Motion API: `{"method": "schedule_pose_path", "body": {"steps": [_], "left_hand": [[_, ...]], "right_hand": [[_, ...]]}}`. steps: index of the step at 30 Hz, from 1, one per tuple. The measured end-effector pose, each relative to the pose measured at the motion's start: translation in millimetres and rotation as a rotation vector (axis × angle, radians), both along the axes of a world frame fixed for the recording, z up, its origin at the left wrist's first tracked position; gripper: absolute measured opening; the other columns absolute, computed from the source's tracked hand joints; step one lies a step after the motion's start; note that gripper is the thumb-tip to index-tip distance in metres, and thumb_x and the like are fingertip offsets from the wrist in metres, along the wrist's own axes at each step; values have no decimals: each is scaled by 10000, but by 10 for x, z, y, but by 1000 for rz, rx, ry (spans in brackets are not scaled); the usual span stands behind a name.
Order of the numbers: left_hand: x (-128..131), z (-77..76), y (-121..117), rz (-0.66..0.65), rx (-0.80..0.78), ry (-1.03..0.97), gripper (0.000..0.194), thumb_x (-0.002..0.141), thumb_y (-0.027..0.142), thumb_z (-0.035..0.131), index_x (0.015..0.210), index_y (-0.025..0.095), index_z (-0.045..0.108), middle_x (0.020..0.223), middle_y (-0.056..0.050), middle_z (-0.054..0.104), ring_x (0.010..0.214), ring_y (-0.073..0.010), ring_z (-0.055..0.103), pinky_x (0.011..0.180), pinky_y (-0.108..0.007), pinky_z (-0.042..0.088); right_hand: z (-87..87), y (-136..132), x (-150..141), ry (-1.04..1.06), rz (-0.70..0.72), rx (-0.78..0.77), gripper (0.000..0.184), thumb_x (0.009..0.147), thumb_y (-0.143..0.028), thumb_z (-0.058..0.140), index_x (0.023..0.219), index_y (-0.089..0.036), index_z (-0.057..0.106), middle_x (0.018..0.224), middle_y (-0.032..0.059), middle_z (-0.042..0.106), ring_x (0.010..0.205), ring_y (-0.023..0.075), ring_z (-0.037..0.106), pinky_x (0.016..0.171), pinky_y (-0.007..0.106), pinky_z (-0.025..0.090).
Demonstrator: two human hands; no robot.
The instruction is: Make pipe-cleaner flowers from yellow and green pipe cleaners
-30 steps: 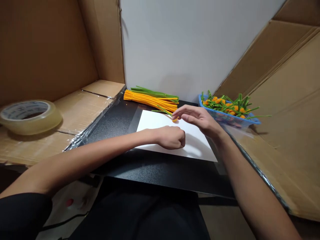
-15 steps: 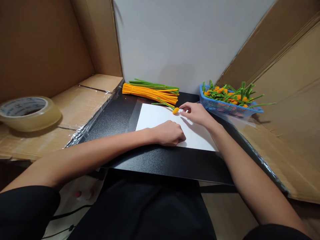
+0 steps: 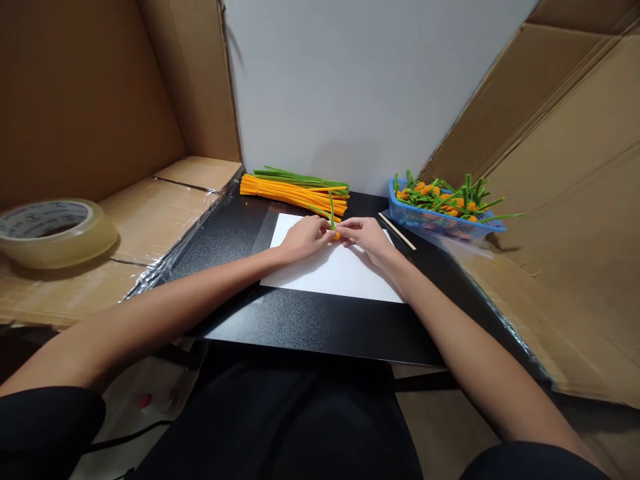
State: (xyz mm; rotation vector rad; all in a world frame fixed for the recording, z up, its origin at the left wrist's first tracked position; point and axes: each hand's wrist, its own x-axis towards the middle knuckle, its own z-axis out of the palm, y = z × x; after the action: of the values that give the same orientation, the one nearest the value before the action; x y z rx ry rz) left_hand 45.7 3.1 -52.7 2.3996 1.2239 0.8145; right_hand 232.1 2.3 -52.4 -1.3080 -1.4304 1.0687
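My left hand (image 3: pixel 304 237) and my right hand (image 3: pixel 364 235) meet over the far edge of a white sheet of paper (image 3: pixel 334 270). Both pinch a small pipe-cleaner flower (image 3: pixel 333 225): an orange coil between the fingertips, with a green stem sticking up. Just behind the hands lies a bundle of orange pipe cleaners (image 3: pixel 290 191) with several green pipe cleaners (image 3: pixel 295 178) along its far side.
A blue basket (image 3: pixel 435 223) of finished orange-and-green flowers stands at the right. A thin wooden stick (image 3: pixel 397 231) lies beside it on the black tabletop (image 3: pixel 310 320). A roll of clear tape (image 3: pixel 53 231) rests on the cardboard ledge at left. Cardboard walls enclose both sides.
My left hand has moved forward from the paper's near part to join my right hand. The flower, lying flat on the paper before, is now held with its stem upright.
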Motion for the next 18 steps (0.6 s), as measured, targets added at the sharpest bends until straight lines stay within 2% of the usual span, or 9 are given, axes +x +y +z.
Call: {"method": "schedule_pose_path", "body": {"steps": [3, 8, 14, 18], "left_hand": [[12, -27, 45, -48, -101, -196, 170, 882, 271, 660, 961, 147, 744, 977, -81, 752, 824, -201, 677, 749, -307, 506], [9, -104, 134, -25, -232, -439, 117, 761, 135, 746, 877, 133, 736, 949, -77, 767, 833, -200, 708, 783, -315, 539], [65, -130, 161, -35, -382, -801, 148, 713, 173, 826, 780, 123, 703, 843, -80, 741, 766, -186, 693, 718, -317, 568], [116, -72, 97, -85, -611, -1026, 217, 707, 192, 864, 809, 116, 688, 808, -75, 729, 727, -175, 695, 750, -358, 594]], "right_hand": [[15, -50, -29, 112, -2, -31, 258, 565, -241, 918, 722, -166, 727, 687, 35, 706, 594, 133, 632, 625, 297, 547], [10, -86, -68, 156, -1, 10, 323, 498, -292, 943, 684, -167, 710, 701, 25, 711, 645, 138, 651, 679, 304, 568], [-2, -102, -147, 153, -39, 138, 370, 551, -432, 916, 749, -179, 733, 746, 37, 732, 694, 169, 666, 684, 325, 567], [26, -97, -139, 169, -55, 276, 401, 594, -442, 891, 842, -187, 705, 824, 40, 748, 763, 184, 692, 749, 344, 572]]}}
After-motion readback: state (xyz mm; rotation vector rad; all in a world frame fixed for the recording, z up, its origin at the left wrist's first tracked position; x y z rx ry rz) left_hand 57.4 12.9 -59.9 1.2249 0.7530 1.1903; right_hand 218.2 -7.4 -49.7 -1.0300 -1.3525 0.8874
